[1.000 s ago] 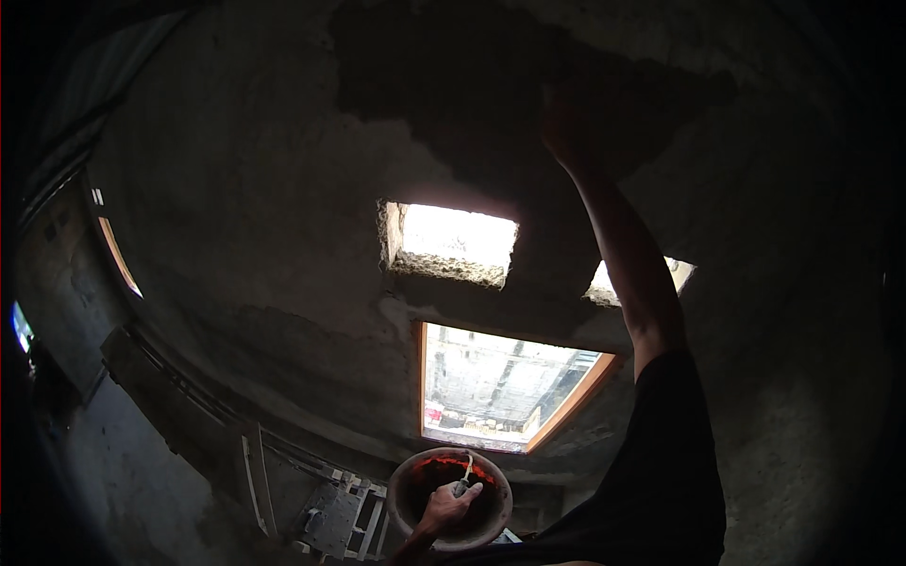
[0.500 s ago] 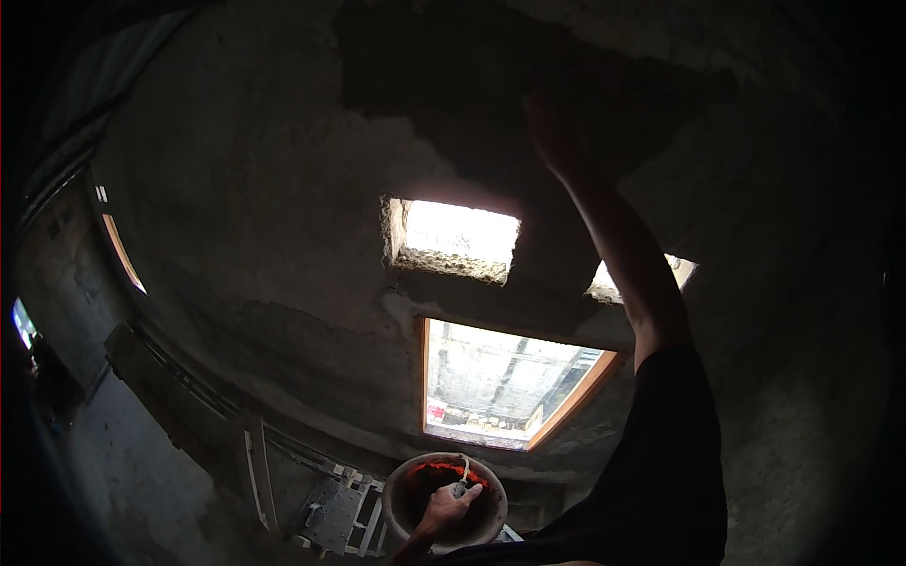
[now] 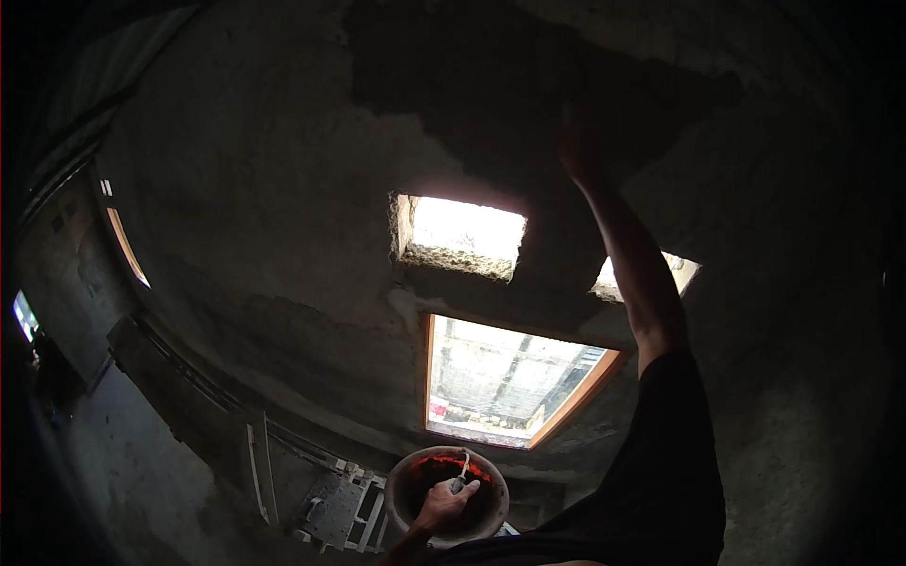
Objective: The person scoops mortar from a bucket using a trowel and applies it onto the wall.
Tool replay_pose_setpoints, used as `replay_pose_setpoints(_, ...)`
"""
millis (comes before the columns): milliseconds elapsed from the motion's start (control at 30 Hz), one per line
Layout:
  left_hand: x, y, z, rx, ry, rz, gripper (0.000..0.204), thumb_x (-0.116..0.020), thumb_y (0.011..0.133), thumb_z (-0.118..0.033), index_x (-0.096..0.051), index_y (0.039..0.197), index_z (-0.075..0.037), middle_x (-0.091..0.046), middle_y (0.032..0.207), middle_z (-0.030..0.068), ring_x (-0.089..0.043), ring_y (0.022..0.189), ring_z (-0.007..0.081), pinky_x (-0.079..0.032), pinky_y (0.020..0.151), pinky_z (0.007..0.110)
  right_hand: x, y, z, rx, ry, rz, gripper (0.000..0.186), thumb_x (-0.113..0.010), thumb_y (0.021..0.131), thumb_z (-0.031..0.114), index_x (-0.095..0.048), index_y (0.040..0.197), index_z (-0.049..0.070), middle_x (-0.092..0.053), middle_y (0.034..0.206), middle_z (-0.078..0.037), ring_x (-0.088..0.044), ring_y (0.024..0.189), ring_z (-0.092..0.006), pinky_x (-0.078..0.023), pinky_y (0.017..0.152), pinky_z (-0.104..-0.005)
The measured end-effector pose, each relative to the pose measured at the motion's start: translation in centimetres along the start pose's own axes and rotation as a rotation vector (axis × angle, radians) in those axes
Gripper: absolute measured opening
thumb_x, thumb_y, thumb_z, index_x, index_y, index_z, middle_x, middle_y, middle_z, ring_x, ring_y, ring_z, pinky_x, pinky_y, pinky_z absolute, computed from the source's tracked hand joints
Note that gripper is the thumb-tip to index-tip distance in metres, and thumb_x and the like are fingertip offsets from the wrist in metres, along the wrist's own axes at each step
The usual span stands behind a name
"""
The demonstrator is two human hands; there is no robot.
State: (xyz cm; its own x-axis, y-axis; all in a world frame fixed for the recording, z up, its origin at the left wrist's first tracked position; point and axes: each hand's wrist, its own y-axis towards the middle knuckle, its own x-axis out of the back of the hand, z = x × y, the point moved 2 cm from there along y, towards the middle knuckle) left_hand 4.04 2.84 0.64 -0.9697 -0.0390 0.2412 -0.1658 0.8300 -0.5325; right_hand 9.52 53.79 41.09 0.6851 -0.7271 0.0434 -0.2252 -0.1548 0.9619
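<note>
The wall fills most of the scene, rough and grey. On its far part spreads a dark patch with a ragged edge, the thing being worked on. Nearer is a wood-framed window; between it and the patch are two smaller bright openings, the left one in full view, the right one partly behind the right arm. A bucket sits near, just below the window, its inside dark with a red-orange band.

The right hand reaches far, over the lower part of the patch; it is too dark to tell how its fingers stand or whether they hold a tool. The left hand is over the bucket, fingers closed around a grey grip with a pale, bent strip.

The step in hand looks like working the patch by hand; the next move seems to call for even pressure there and a steady bucket.
</note>
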Motion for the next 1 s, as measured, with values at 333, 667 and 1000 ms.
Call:
replay_pose_setpoints(333,0.0,-0.1,0.8,0.048,-0.046,-0.024,0.045,-0.062,0.081,-0.047,-0.060,0.082,-0.003,-0.059,0.078,0.0102,-0.056,0.077,0.0196,-0.044,0.070,0.034,-7.9,-2.3,10.6,-0.240,0.360,0.215,0.037,-0.042,0.094,0.037,-0.057,0.110,0.006,-0.062,0.096,-0.021,-0.059,0.094,-0.0366,-0.045,0.085,-0.0474)
replay_pose_setpoints(667,0.9,-0.9,0.0,0.041,-0.003,0.007,0.051,-0.062,0.080,-0.051,-0.065,0.089,0.000,-0.066,0.087,0.0166,-0.064,0.086,0.0265,-0.047,0.078,0.036,2.5,7.0,-3.5,-0.134,-0.086,0.167,0.038,-0.034,0.097,0.030,-0.053,0.115,0.002,-0.055,0.115,-0.020,-0.053,0.105,-0.0355,-0.043,0.089,-0.0448)
replay_pose_setpoints(1000,0.4,-0.8,0.3,0.000,-0.078,-0.003,0.042,-0.063,0.083,-0.044,-0.060,0.078,-0.003,-0.056,0.067,0.0038,-0.051,0.066,0.0125,-0.043,0.065,0.030,0.5,8.3,6.7,0.016,-0.163,0.127,0.035,-0.046,0.091,0.027,-0.053,0.115,0.002,-0.058,0.104,-0.023,-0.056,0.097,-0.0378,-0.044,0.086,-0.0475)
